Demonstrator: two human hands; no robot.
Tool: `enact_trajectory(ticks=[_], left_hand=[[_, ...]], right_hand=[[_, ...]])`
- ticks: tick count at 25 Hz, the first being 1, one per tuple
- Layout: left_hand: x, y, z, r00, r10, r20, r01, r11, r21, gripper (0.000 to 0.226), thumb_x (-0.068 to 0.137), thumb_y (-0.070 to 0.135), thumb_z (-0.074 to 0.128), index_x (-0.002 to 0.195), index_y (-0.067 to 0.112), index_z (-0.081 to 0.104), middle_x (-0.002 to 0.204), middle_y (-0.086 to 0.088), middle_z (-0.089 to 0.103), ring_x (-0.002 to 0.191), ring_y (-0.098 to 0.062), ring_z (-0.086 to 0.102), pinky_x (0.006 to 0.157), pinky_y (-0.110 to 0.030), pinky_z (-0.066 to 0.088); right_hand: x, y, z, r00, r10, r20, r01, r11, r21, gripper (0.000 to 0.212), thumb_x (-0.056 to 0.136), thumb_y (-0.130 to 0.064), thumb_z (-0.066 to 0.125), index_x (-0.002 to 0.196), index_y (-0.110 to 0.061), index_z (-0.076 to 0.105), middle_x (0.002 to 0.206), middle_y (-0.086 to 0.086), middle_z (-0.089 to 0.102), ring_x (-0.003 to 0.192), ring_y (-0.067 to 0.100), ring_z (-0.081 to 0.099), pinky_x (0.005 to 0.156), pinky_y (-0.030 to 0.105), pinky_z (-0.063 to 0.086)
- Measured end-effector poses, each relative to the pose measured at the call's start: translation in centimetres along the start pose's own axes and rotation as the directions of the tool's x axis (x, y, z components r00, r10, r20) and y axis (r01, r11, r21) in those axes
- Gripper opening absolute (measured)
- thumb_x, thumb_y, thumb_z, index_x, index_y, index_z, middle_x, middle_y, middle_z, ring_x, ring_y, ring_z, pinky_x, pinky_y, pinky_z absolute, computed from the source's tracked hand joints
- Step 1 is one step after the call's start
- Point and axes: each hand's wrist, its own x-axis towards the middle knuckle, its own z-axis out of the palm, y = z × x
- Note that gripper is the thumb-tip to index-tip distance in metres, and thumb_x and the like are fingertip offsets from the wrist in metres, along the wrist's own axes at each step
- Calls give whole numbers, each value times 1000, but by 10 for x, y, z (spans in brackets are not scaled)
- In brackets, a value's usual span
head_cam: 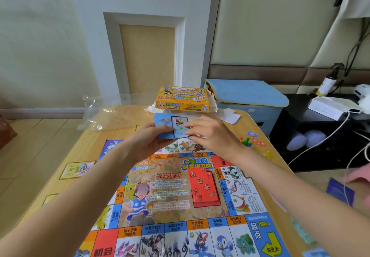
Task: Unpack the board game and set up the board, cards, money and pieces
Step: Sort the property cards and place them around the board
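The colourful game board (pixel 172 202) lies unfolded on the wooden table (pixel 112 120). A red card deck (pixel 203 186) sits on its centre right. Above the board's far edge, my left hand (pixel 152 138) and my right hand (pixel 210 134) together hold a stack of blue cards (pixel 179 128), fingers curled round it; the top card shows a creature picture. The yellow game box (pixel 183 98) stands behind the hands. Small coloured pieces (pixel 245 141) lie at the right of the board. A yellow card (pixel 78 169) lies left of the board.
An empty clear plastic bag (pixel 100 114) lies at the table's far left. A blue storage box (pixel 250 98) stands behind right. White paper (pixel 230 116) lies beside the game box. Paper money (pixel 302 230) sits near the right table edge. A black shelf with cables (pixel 320 136) is to the right.
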Motion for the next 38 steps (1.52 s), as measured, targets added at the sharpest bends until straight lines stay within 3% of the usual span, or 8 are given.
enact_trajectory(ticks=[2, 5, 7, 10, 14, 22, 28, 38], left_hand=[[-1, -2, -1, 1000, 6, -24, -5, 999, 52, 13, 92, -1, 48, 94, 4, 60, 86, -10, 68, 68, -15, 69, 57, -18, 56], [-1, -5, 1, 995, 33, -94, -13, 978, 207, 12, 90, -1, 52, 92, 10, 57, 89, -6, 64, 75, -14, 64, 52, -16, 53], [1, -4, 5, 991, 73, -111, -43, 966, 256, 13, 90, 0, 53, 90, 12, 54, 90, -5, 62, 80, -14, 62, 55, -16, 54], [7, -1, 7, 987, 116, -115, -80, 958, 274, 15, 89, 0, 54, 88, 15, 54, 93, -6, 63, 84, -15, 62, 64, -19, 56], [16, 6, 6, 978, 168, -124, -110, 921, 374, 16, 88, -2, 55, 91, 13, 57, 93, -6, 62, 78, -13, 62, 57, -16, 56], [10, 16, -26, 979, 105, -174, -68, 976, 207, 27, 87, -6, 54, 112, 4, 52, 91, -8, 64, 65, -12, 68, 54, -19, 55], [-20, 39, -72, 954, 181, -237, -89, 932, 352, 17, 86, -2, 58, 90, 14, 59, 89, -8, 65, 62, -8, 67, 65, -23, 56], [-92, 42, -167, 913, 30, -407, 232, 781, 580, 27, 82, -7, 62, 104, 6, 57, 100, -12, 66, 83, -21, 66, 66, -26, 57]], right_hand=[[-1, 0, -4, 999, -5, 48, 4, 1000, 14, 17, 74, -17, 69, 86, -7, 76, 97, 5, 72, 86, 16, 58, 72, 27, 51], [7, -12, -14, 955, 262, 139, -289, 930, 230, 19, 83, -23, 69, 94, -9, 74, 112, 3, 64, 88, 3, 50, 76, 13, 45], [19, -12, -20, 830, 518, 207, -557, 745, 367, 24, 89, -21, 62, 111, -13, 66, 122, 1, 57, 92, 6, 56, 74, 7, 45], [28, -9, -20, 634, 687, 357, -735, 390, 555, 25, 93, -11, 54, 117, -17, 56, 112, 8, 61, 80, 14, 64, 73, 25, 55], [40, -10, -18, 666, 658, 352, -719, 441, 537, 27, 88, 2, 58, 112, -10, 60, 79, 5, 61, 44, -1, 54, 51, 15, 49], [51, -10, -8, 568, 750, 338, -674, 188, 715, 29, 89, 9, 52, 115, -4, 54, 77, 9, 57, 70, 19, 63, 60, 24, 57], [89, -51, 37, 657, 682, 320, -698, 391, 600, 25, 81, -1, 69, 76, -16, 49, 62, 3, 57, 53, 14, 54, 49, 25, 46], [106, -117, 96, 573, 498, 651, -818, 299, 492, 18, 75, -2, 75, 67, -13, 63, 68, 4, 62, 62, 10, 55, 55, 16, 46]])
